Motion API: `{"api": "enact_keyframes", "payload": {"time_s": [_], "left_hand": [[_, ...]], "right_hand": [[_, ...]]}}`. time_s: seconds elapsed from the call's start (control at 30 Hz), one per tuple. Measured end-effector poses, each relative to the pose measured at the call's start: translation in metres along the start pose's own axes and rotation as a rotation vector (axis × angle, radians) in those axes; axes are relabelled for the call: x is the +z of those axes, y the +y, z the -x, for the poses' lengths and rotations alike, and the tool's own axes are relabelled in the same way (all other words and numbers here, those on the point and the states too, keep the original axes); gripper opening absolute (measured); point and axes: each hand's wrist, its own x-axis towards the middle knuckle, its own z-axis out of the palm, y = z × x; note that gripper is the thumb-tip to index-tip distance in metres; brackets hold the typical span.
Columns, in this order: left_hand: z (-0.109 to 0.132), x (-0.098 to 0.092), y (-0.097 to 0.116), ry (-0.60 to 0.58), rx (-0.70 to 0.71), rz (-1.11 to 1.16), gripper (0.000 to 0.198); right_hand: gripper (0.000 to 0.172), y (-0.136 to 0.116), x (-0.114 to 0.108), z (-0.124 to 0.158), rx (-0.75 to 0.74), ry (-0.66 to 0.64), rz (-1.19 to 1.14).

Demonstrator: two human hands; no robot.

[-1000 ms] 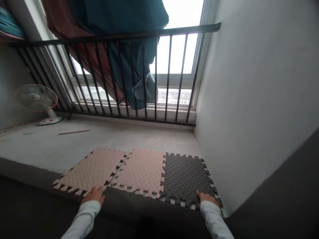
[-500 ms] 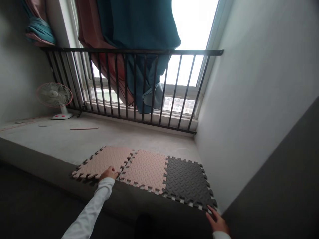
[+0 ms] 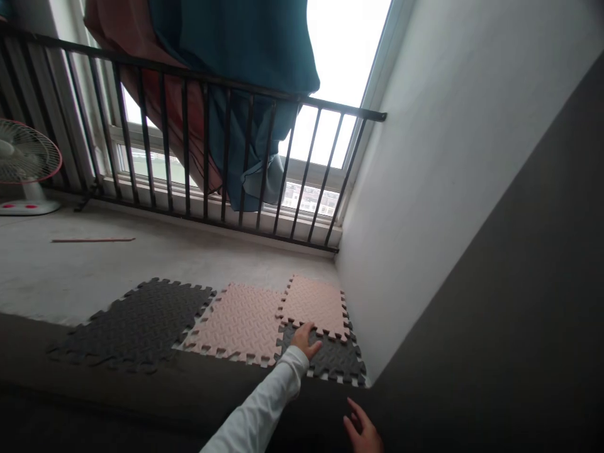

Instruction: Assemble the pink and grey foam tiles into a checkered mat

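Note:
Several interlocking foam mats lie on the concrete ledge. A dark grey mat (image 3: 132,324) is at the left, a pink mat (image 3: 240,321) in the middle. By the wall a second pink mat (image 3: 314,305) sits behind another dark grey mat (image 3: 337,360). My left hand (image 3: 306,340), in a white sleeve, lies flat on that dark grey mat, fingertips at the seam with the rear pink mat. My right hand (image 3: 363,433) hovers open over the dark floor below the ledge, fingers apart, holding nothing.
A black metal railing (image 3: 207,151) runs along the window, with teal and red cloth (image 3: 226,75) draped over it. A white fan (image 3: 23,167) stands at the far left. A thin wooden stick (image 3: 92,240) lies on the concrete. The white wall (image 3: 425,189) closes the right side.
My left hand has moved right, from the leftmost mat to the dark grey mat by the wall. A dark grey mat now lies at the left and a pink one at the back right.

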Motion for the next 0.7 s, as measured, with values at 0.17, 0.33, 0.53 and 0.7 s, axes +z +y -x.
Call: {"api": "enact_keyframes", "payload": {"time_s": [0.17, 0.33, 0.53, 0.7], "left_hand": [[0.0, -0.037, -0.075, -0.038, -0.444, -0.397, 0.075], [0.013, -0.066, -0.138, -0.012, -0.641, -0.617, 0.084], [0.014, -0.068, -0.153, -0.092, -0.667, -0.635, 0.095], [0.008, -0.053, -0.171, -0.049, -0.667, -0.678, 0.092]], "right_hand": [[0.041, -0.017, -0.008, -0.007, -0.126, -0.04, 0.333], [0.054, -0.076, 0.028, -0.03, -0.091, -0.156, 0.716], [0.084, -0.112, 0.086, -0.089, 0.017, -0.152, 0.939], [0.084, -0.114, 0.122, -0.136, 0.046, -0.121, 0.987]]}}
